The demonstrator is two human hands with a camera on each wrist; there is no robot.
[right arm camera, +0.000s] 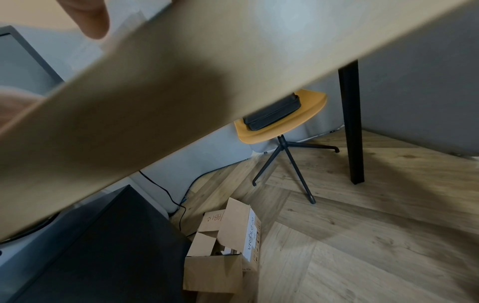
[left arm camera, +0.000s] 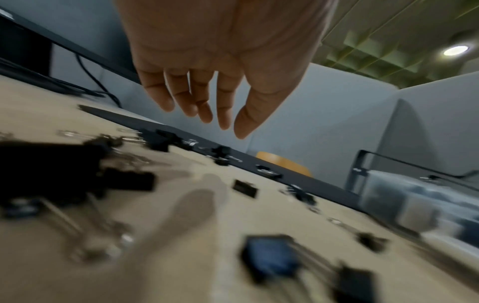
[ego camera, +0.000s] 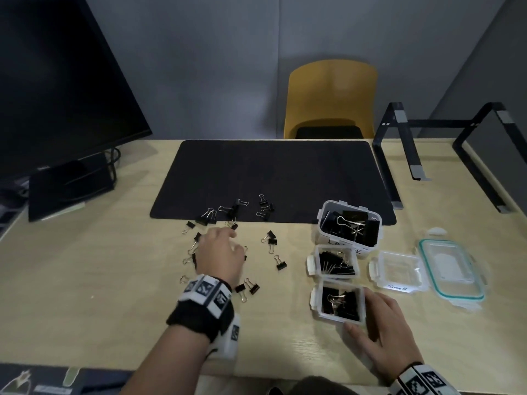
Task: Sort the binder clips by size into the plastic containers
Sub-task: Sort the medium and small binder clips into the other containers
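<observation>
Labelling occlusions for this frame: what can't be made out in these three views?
- Head view: the binder clips under the left hand are covered by it, so contact is unknown.
- Head view: the label on the large clear plastic container is partly blocked by the smaller tub in front.
- Left wrist view: the black binder clips on the desk are motion-blurred, so their sizes are unreadable.
- Right wrist view: the tan wooden desk's underside blocks the right hand's grip.
</observation>
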